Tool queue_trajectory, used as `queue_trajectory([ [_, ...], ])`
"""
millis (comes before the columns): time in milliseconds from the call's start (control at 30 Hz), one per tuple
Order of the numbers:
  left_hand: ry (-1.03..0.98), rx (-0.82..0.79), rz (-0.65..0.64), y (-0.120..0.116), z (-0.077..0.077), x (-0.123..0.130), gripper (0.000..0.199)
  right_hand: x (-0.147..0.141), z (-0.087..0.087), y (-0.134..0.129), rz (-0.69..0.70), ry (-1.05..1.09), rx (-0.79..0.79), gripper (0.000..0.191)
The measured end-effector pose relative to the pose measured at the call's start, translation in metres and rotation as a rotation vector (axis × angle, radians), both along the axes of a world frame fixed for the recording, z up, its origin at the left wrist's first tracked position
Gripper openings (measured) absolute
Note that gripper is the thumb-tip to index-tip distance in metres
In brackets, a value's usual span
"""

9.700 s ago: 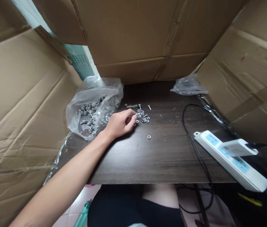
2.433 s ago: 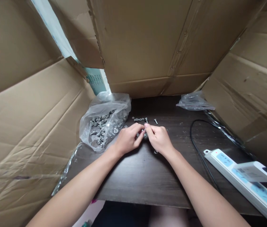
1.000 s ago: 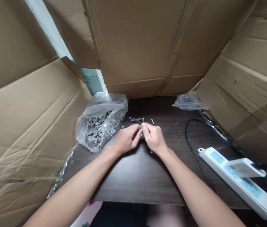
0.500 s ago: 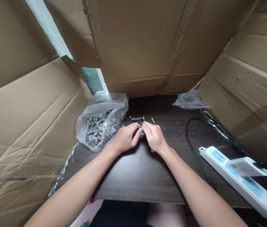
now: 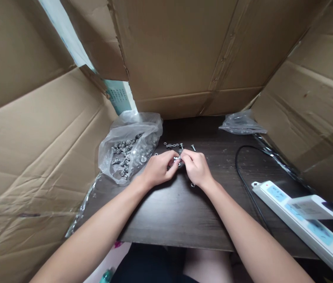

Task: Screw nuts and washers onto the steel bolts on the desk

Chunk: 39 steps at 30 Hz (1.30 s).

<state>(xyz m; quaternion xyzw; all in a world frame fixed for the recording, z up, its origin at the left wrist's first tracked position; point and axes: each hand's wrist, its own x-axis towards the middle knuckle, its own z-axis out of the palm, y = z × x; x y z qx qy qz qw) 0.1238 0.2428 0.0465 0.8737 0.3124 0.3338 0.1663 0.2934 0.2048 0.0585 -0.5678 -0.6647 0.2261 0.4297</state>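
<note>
My left hand pinches a small silver bolt between thumb and forefinger. Against it, my right hand is closed, its fingertips on the bolt's other end; whatever small part sits there is hidden. Just beyond the fingers lie several loose bolts and nuts, among them a bolt lying on its side and another bolt further right. A nut shows partly under my right wrist. To the left, a clear plastic bag gapes, with many metal bolts inside.
Cardboard walls enclose the dark wooden table at the back and both sides. A second plastic bag lies at the back right. A white power strip with a plugged-in adapter and a black cable occupies the right side.
The whole view has shifted slightly, so things appear a little further right. Both hands stay together at the bolt, and the right fingers have changed their angle slightly.
</note>
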Motion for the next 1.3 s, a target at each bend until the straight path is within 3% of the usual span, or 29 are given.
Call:
queue_trajectory([
  [267, -0.013, -0.009, 0.016, -0.0001, 0.0016, -0.0003, 0.014, -0.0013, 0.0013, -0.0014, -0.039, -0.02, -0.012, 0.035],
  [433, 0.011, -0.02, 0.009, -0.0012, 0.0021, -0.0007, 0.017, 0.0013, 0.003, -0.0019, 0.043, 0.021, -0.009, 0.026],
  [700, 0.018, -0.013, 0.002, -0.0018, 0.0028, -0.0008, 0.018, 0.0021, 0.0017, -0.0009, 0.02, -0.049, -0.027, 0.033],
  [933, 0.012, 0.009, 0.015, -0.0028, 0.0036, -0.0007, 0.017, 0.0028, 0.0014, -0.0022, 0.023, -0.108, -0.001, 0.022],
  [1300, 0.018, 0.01, 0.015, -0.002, 0.0016, -0.0007, 0.016, 0.0029, 0.0023, -0.0015, 0.041, -0.142, 0.01, 0.028],
])
